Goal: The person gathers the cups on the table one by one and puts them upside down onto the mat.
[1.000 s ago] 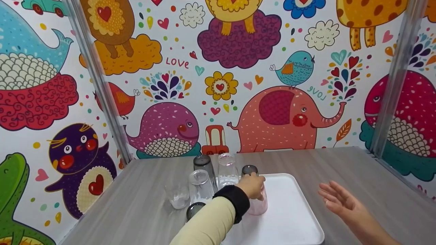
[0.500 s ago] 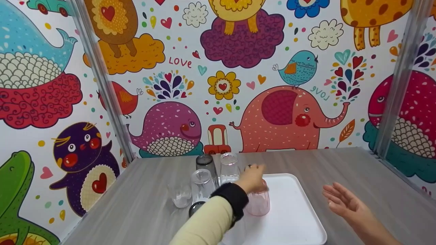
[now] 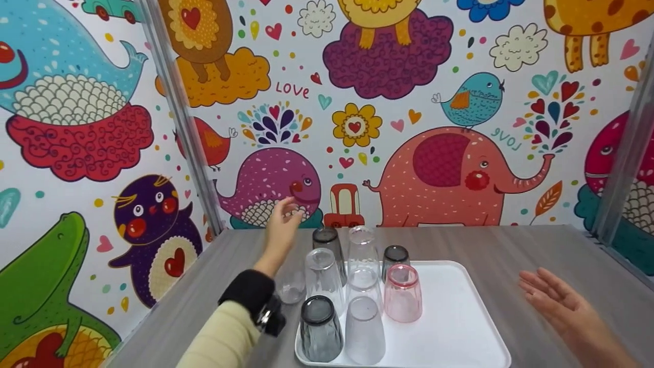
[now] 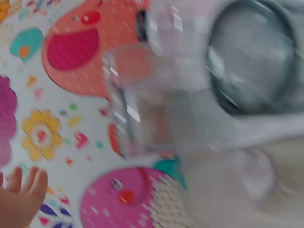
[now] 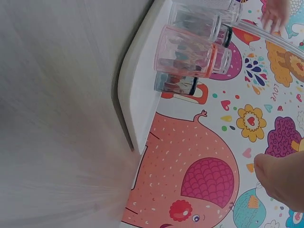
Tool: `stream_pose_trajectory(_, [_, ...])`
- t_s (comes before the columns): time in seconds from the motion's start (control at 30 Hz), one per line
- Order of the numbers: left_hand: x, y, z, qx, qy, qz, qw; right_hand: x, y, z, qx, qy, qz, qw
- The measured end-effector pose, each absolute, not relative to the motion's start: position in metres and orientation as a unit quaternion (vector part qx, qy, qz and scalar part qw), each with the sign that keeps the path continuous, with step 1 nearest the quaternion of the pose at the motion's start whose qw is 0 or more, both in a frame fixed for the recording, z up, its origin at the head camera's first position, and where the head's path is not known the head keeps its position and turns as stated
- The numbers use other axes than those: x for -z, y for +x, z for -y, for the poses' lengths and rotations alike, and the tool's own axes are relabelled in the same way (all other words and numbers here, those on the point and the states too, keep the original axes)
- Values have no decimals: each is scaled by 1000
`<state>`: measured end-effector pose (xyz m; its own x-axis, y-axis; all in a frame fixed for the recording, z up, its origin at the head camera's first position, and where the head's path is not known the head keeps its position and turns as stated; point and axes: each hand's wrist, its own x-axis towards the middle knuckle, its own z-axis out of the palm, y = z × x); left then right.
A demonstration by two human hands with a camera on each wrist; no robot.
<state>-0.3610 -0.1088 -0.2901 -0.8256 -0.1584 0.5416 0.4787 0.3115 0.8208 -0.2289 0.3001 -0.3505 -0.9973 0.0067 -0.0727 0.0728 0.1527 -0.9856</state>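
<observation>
My left hand (image 3: 282, 230) is raised with nothing in it, its fingers loosely bent. Below it a clear glass (image 3: 292, 292) stands on the table left of the tray, partly hidden by the wrist. My right hand (image 3: 557, 299) hovers right of the tray, fingers extended and holding nothing. On the white tray (image 3: 454, 327) stand several tumblers: a pink glass (image 3: 403, 301), a dark grey glass (image 3: 321, 332) in the front left corner, a clear glass (image 3: 365, 335) beside it, and a smaller grey glass (image 3: 396, 258) behind the pink one. The left wrist view is blurred.
More clear glasses (image 3: 323, 278) and a dark grey glass (image 3: 328, 250) crowd the tray's left and back. The grey wooden table (image 3: 511, 245) extends on both sides. A wall with cartoon animals (image 3: 439, 174) closes off the back.
My left hand has let go of the glass at the back of the tray and swung left, over the glass on the table. The right hand stays extended. The view has turned slightly left.
</observation>
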Motion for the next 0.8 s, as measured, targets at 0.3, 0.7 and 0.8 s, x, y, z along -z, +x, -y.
stream_pose_trajectory(0.3, [382, -361, 158, 540, 50, 819, 186, 357, -233, -316, 690, 10, -723, 10])
stream_pose_trajectory(0.7, [425, -368, 148, 598, 74, 784, 147, 374, -242, -327, 697, 38, -716, 10])
stream_pose_trajectory(0.8, [430, -369, 148, 601, 76, 779, 161, 372, -243, -327, 698, 45, -714, 23])
